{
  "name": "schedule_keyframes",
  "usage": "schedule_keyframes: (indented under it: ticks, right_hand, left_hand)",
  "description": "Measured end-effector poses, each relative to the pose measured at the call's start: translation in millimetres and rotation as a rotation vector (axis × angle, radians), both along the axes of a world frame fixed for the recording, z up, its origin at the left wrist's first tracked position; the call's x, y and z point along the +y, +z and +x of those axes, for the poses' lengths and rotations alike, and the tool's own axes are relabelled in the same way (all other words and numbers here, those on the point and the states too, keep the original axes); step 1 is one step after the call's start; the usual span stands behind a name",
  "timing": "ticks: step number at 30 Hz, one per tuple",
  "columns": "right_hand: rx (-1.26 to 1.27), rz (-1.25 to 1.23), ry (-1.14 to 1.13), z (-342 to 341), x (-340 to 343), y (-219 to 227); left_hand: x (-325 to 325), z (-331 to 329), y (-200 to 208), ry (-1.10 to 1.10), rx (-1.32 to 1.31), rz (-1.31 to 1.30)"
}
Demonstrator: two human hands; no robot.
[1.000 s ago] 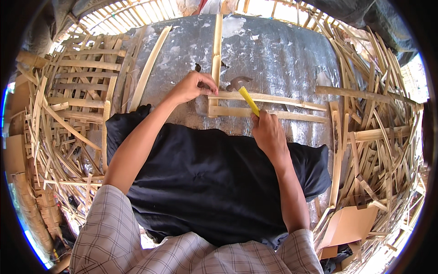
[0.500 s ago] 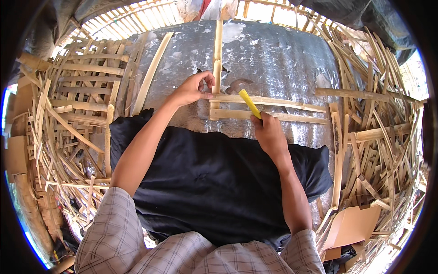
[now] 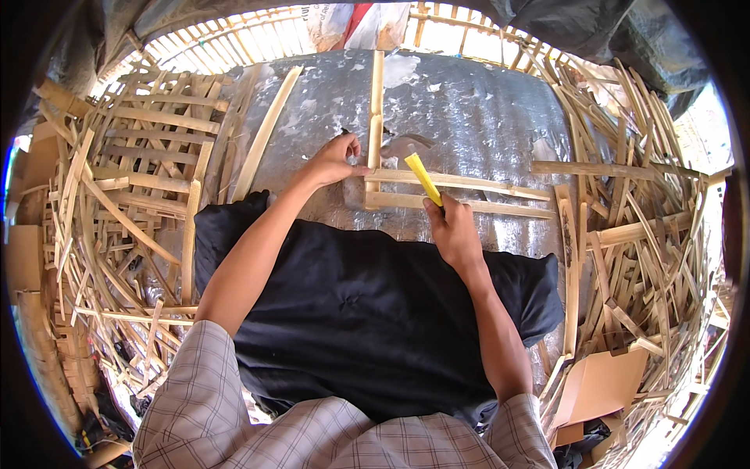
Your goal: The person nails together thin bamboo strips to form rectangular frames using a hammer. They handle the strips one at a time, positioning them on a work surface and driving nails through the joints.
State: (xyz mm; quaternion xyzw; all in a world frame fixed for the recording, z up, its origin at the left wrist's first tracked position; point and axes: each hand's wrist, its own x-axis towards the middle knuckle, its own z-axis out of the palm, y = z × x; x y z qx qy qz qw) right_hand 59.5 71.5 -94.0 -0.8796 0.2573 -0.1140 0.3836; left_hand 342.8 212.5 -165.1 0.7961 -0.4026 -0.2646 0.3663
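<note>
A hammer with a yellow handle is in my right hand, whose fingers wrap round the lower end of the grip. Its blurred metal head hangs just right of an upright bamboo strip. Two crosswise bamboo strips, an upper one and a lower one, meet the upright near its bottom end. My left hand is beside that upper joint, fingers curled and thumb tip touching the wood. Whether a small thing is pinched there cannot be made out.
Beneath the strips lies a worn silvery sheet. Black cloth covers my lap. A woven bamboo lattice stands at left, with a loose strip beside it. Piled bamboo strips and a cardboard box are at right.
The view has shifted slightly, so the strips appear a little lower. My right hand keeps the hammer near the joint, its head blurred by motion; the left hand stays at the joint.
</note>
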Motion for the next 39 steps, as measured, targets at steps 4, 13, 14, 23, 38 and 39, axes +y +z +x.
schedule_keyframes:
  ticks: [4, 13, 14, 23, 38, 39]
  right_hand:
    - [0.015, -0.009, -0.019, -3.0, 4.2, -1.2]
    - [-0.007, -0.102, -0.076, -0.5, 10.2, -2.7]
    - [0.042, -0.098, -0.072, -1.7, 8.7, -4.3]
    - [-0.035, -0.033, -0.077, -3.1, -2.7, -12.9]
    - [0.004, -0.068, 0.010, -1.2, -8.5, -22.2]
    - [-0.011, -0.124, 0.025, -1.1, -6.5, -29.2]
  left_hand:
    - [0.4, -1.7, -1.8, 0.006, -0.079, 0.024]
    - [-1.9, -5.6, 13.3, 0.014, -0.073, 0.151]
    - [-3.3, -5.5, 11.5, 0.015, -0.068, 0.144]
    - [4.3, 16.4, -5.2, -0.034, 0.038, 0.102]
    - [12.8, 6.9, 1.3, -0.075, 0.263, 0.078]
    - [13.5, 4.1, 0.1, -0.044, 0.275, 0.060]
